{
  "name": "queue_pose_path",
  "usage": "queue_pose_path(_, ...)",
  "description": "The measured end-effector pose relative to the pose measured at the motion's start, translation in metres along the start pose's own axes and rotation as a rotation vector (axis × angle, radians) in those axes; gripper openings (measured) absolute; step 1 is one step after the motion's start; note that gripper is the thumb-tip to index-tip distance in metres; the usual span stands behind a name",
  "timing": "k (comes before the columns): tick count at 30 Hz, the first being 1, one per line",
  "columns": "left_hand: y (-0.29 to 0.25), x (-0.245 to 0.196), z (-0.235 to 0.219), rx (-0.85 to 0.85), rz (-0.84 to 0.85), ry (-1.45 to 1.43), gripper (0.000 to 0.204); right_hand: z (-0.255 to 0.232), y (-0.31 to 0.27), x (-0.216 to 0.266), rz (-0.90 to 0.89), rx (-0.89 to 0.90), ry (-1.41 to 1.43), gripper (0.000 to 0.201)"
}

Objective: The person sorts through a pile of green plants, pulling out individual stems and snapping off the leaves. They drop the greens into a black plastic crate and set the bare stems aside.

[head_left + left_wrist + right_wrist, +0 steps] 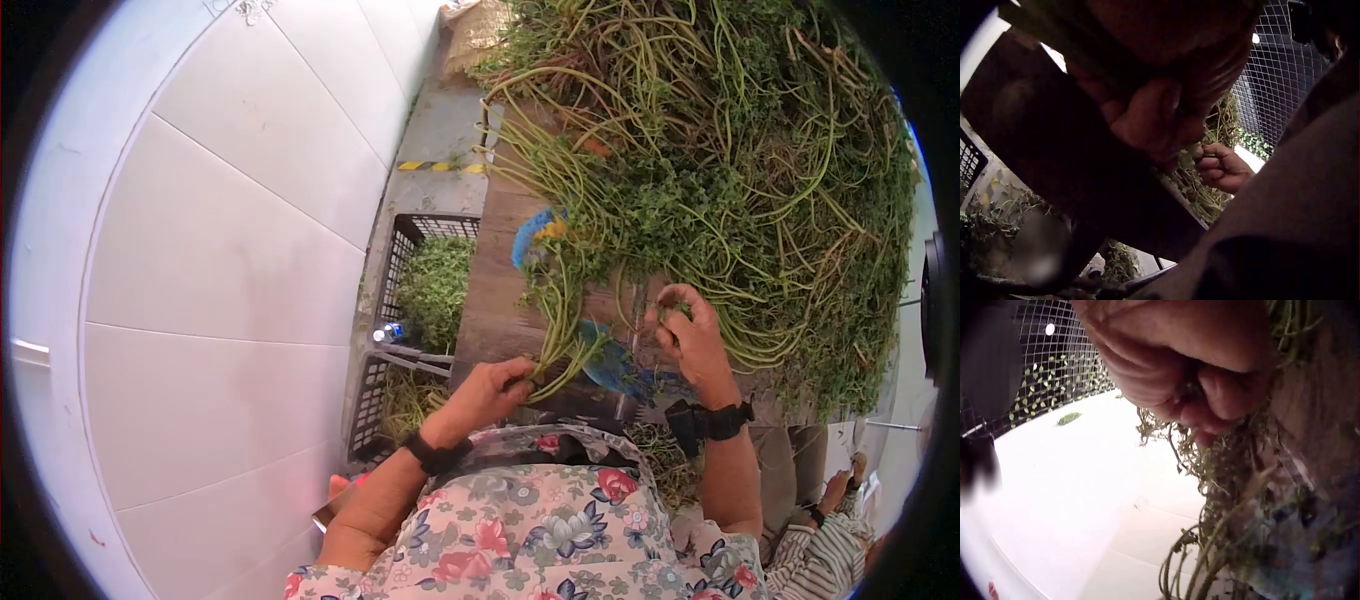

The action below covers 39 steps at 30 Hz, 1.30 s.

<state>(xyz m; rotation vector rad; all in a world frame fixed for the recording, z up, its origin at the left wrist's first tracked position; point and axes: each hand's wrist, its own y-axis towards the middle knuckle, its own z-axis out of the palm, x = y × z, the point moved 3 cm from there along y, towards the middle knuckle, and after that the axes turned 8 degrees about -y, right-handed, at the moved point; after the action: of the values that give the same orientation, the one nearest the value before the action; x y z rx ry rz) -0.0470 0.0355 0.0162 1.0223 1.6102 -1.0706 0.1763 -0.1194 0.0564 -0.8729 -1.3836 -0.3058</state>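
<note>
In the head view, my left hand (488, 393) grips a small bunch of long green stems (562, 318) near their lower ends, at the table's near edge. The stems run up and away toward the pile, with leafy tops. To the right, my right hand (692, 338) has its fingers curled in, pinching a small bit of green leaves (683, 311). The right wrist view shows the curled right fingers (1210, 394) close up, above hanging leafy stems (1204, 481). The left wrist view is dark, with the left hand (1154, 112) large in front.
A big heap of tangled leafy stems (740, 150) covers much of the wooden table (500, 290). A black crate (400, 235) of cut greens stands at left, a second crate (368, 400) nearer. Blue patches (605, 362) show on the tabletop. Another person's striped sleeve (800, 560) appears lower right.
</note>
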Motion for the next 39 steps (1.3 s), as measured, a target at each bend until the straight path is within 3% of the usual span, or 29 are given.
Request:
queue_pose_path(6,0.003,0.002,0.003,-0.001,0.058,0.005,0.019,0.033,-0.014,-0.001,0.037,0.335,-0.065,0.008)
queue_pose_path(7,0.004,0.002,0.005,-0.003,0.079,0.006,0.019,0.041,-0.015,0.004,-0.068,0.312,-0.298,0.01)
queue_pose_path(10,0.004,-0.006,0.008,0.037,0.016,0.084,0.021,0.069,-0.016,0.005,-0.244,0.305,-0.602,0.013)
queue_pose_path(13,0.005,-0.008,0.013,0.016,0.162,0.267,0.02,0.088,-0.022,0.001,-0.461,0.226,-0.911,0.013)
queue_pose_path(16,0.002,-0.014,0.009,0.035,0.135,0.411,0.017,0.092,-0.031,0.006,-0.655,0.245,-0.92,0.015)
queue_pose_path(19,0.0,-0.022,0.004,0.062,0.014,0.44,0.024,0.084,-0.031,0.005,-0.695,0.271,-1.084,0.017)
queue_pose_path(22,-0.001,-0.024,0.007,0.034,0.016,0.444,0.024,0.078,-0.03,0.005,-0.789,0.283,-1.125,0.012)
queue_pose_path(25,0.0,-0.018,0.009,0.033,0.07,0.48,0.026,0.079,-0.04,0.013,-0.794,0.31,-1.187,0.017)
queue_pose_path(28,0.002,-0.026,0.004,0.067,0.009,0.515,0.028,0.075,-0.049,0.011,-0.593,0.318,-1.336,0.013)
queue_pose_path(31,0.001,-0.022,0.003,0.043,0.072,0.552,0.017,0.058,-0.045,0.01,-0.45,0.351,-1.41,0.014)
queue_pose_path(35,-0.002,-0.023,0.005,0.055,0.052,0.529,0.023,0.049,-0.045,0.001,-0.563,0.315,-1.291,0.013)
queue_pose_path(39,-0.001,-0.017,0.011,0.084,0.002,0.466,0.031,0.045,-0.034,-0.003,-0.502,0.201,-1.029,0.015)
